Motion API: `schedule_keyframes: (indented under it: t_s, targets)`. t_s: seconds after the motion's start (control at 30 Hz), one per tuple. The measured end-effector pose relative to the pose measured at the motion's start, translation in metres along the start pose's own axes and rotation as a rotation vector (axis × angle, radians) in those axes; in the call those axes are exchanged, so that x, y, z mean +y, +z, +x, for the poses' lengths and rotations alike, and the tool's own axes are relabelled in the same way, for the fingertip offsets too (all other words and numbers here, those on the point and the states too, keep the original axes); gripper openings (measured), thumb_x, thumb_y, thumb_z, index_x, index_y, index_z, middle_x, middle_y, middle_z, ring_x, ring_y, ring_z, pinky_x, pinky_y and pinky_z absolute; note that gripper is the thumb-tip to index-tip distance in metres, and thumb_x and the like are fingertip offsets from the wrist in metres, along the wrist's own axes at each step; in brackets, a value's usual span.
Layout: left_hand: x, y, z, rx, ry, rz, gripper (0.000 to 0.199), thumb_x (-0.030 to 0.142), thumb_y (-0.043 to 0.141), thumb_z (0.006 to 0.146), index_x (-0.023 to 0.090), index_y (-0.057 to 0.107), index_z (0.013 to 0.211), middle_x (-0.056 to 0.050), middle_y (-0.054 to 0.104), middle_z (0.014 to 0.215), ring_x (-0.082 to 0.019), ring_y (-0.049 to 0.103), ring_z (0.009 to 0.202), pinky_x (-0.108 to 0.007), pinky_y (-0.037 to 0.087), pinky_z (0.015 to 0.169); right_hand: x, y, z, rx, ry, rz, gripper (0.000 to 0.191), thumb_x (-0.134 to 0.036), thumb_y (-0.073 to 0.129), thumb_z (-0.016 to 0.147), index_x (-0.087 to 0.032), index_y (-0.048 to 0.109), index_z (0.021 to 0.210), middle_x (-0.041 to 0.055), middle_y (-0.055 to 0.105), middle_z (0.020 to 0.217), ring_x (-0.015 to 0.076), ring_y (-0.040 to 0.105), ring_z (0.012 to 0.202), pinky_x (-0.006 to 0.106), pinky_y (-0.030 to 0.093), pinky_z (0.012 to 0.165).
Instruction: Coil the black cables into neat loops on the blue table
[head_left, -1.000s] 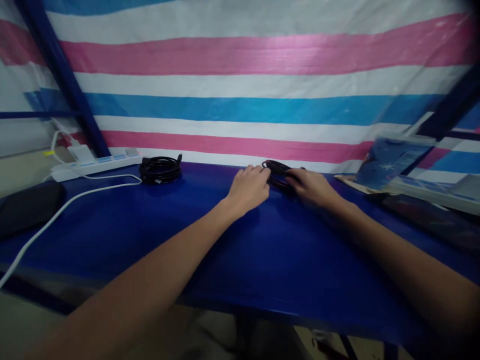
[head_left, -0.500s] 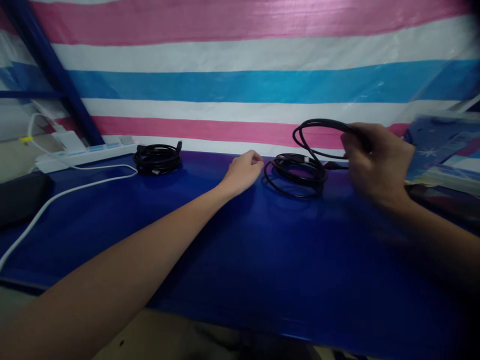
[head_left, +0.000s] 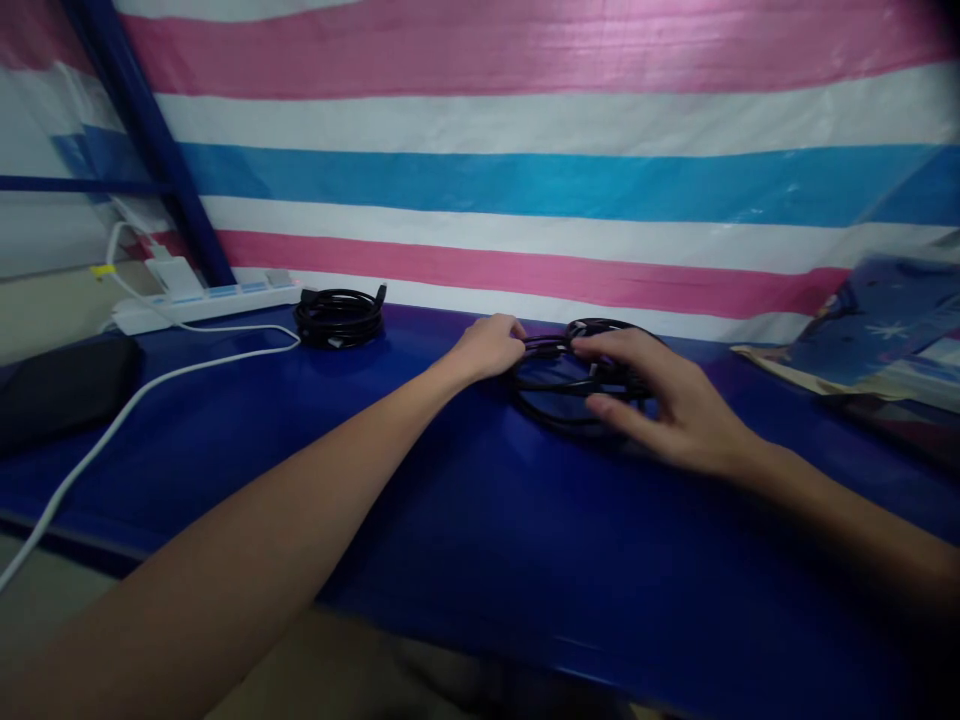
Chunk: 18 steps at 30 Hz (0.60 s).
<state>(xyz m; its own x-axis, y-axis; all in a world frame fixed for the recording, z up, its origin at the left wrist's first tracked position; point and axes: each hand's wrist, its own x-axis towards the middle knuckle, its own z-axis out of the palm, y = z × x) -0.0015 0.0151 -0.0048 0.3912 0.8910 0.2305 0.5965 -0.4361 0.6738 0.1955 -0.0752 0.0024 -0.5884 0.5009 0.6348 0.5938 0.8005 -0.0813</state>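
Black cable [head_left: 577, 388] lies in loose loops on the blue worktop [head_left: 465, 520], between the 2 hands. The left hand [head_left: 491, 345] curls at one edge, its grip unclear; the right hand [head_left: 686, 410] spreads half open over the other. It looks light and springy, best pinched where strands bunch.

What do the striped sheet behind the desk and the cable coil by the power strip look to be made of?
Striped sheet: probably woven plastic, slightly glossy; it creases and catches light.
Cable coil: black, smooth rubber or plastic jacket, judging by its faint shine.
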Motion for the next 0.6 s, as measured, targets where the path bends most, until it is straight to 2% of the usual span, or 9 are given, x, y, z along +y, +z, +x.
schedule_keyframes:
  t_s: [0.07,0.13,0.2,0.27,0.33,0.5,0.6]
  targets:
    - [-0.003,-0.005,0.000,0.041,0.028,0.122,0.024,0.017,0.052,0.067,0.018,0.061,0.089,-0.011,0.065,0.092,-0.025,0.056,0.086,-0.039,0.040,0.076,0.009,-0.005,0.000,0.080,0.281,0.121,0.032,-0.042,0.046,0.090,-0.022,0.058,0.113,0.0070,0.061,0.112,0.0210,0.057,0.104,0.034,0.045,0.086]
    - [-0.005,-0.008,-0.001,0.074,0.059,0.208,0.021,0.018,0.051,0.070,0.018,0.060,0.089,-0.011,0.065,0.094,-0.026,0.056,0.087,-0.039,0.039,0.075,0.019,-0.010,0.000,0.118,0.529,0.136,0.040,-0.051,0.037,0.091,-0.020,0.062,0.094,0.0071,0.064,0.095,0.0199,0.059,0.090,0.034,0.044,0.079]
    - [-0.005,-0.008,-0.001,0.107,0.080,0.252,0.018,0.023,0.048,0.076,0.018,0.058,0.090,-0.012,0.064,0.093,-0.027,0.056,0.086,-0.039,0.039,0.072,0.029,-0.012,-0.001,-0.015,0.694,0.082,0.049,-0.059,0.036,0.088,-0.018,0.060,0.077,0.0066,0.061,0.077,0.0176,0.056,0.072,0.032,0.041,0.067]
    - [-0.004,-0.006,0.000,0.156,0.091,0.271,0.021,0.029,0.039,0.084,0.019,0.056,0.090,-0.012,0.064,0.092,-0.027,0.056,0.084,-0.038,0.038,0.069,0.036,-0.014,-0.001,-0.218,0.757,0.038,0.052,-0.065,0.039,0.084,-0.017,0.056,0.071,0.0044,0.054,0.067,0.0142,0.048,0.061,0.030,0.035,0.059]
    - [-0.001,-0.003,0.000,0.210,0.102,0.275,0.026,0.032,0.032,0.088,0.019,0.054,0.091,-0.012,0.063,0.089,-0.025,0.057,0.081,-0.036,0.036,0.065,0.037,-0.014,-0.002,-0.312,0.770,0.019,0.055,-0.067,0.038,0.083,-0.016,0.054,0.070,0.0024,0.048,0.062,0.0116,0.041,0.056,0.028,0.029,0.054]
    - [0.003,-0.002,-0.001,0.326,0.094,0.129,0.025,0.033,0.027,0.090,0.022,0.049,0.091,-0.006,0.058,0.076,-0.020,0.055,0.072,-0.033,0.035,0.063,0.029,-0.012,-0.001,-0.325,0.855,0.048,0.057,-0.067,0.036,0.083,-0.015,0.052,0.067,0.0007,0.040,0.056,0.0088,0.031,0.050,0.027,0.023,0.051]
    - [0.002,-0.003,0.001,0.391,0.066,-0.069,0.023,0.035,0.027,0.091,0.023,0.047,0.090,-0.003,0.054,0.069,-0.016,0.054,0.067,-0.030,0.037,0.062,0.024,-0.009,-0.001,-0.239,0.911,0.158,0.061,-0.067,0.028,0.086,-0.015,0.046,0.060,0.0016,0.041,0.053,0.0084,0.033,0.047,0.027,0.025,0.049]
